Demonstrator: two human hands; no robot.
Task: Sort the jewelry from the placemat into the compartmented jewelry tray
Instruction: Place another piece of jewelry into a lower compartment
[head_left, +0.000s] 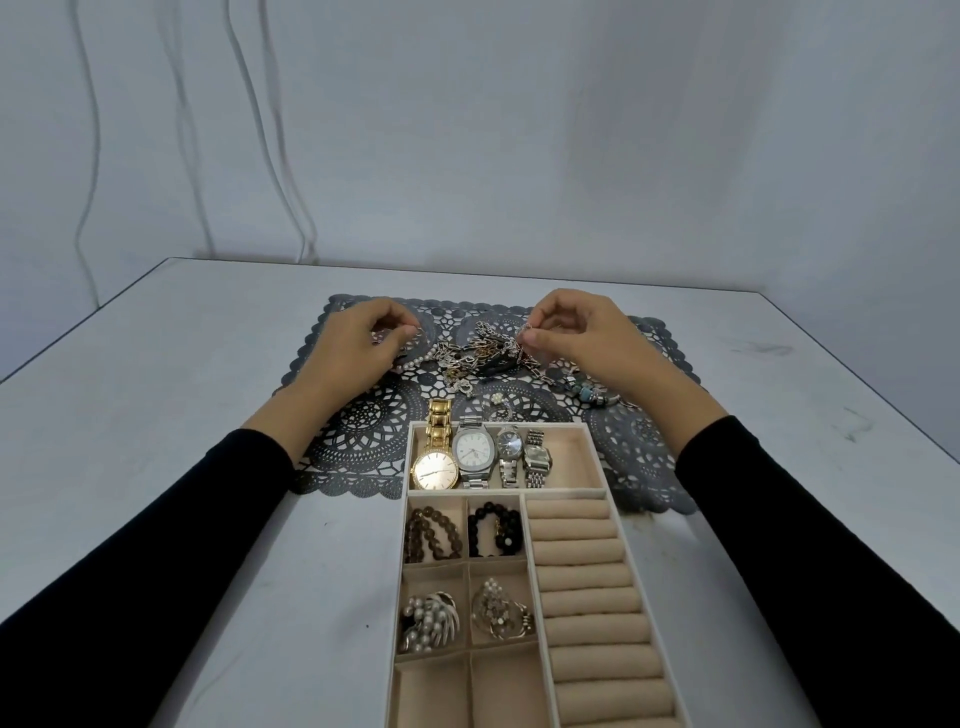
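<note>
Arching over the placemat (363, 441), left hand (358, 338) and right hand (576, 332) pinch tangled chains (485, 347)

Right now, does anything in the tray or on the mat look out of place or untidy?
Yes. The gold watch lies partly outside the tray: its strap sticks out over the far wall onto the mat. On the mat, the chains are tangled in one heap.
</note>
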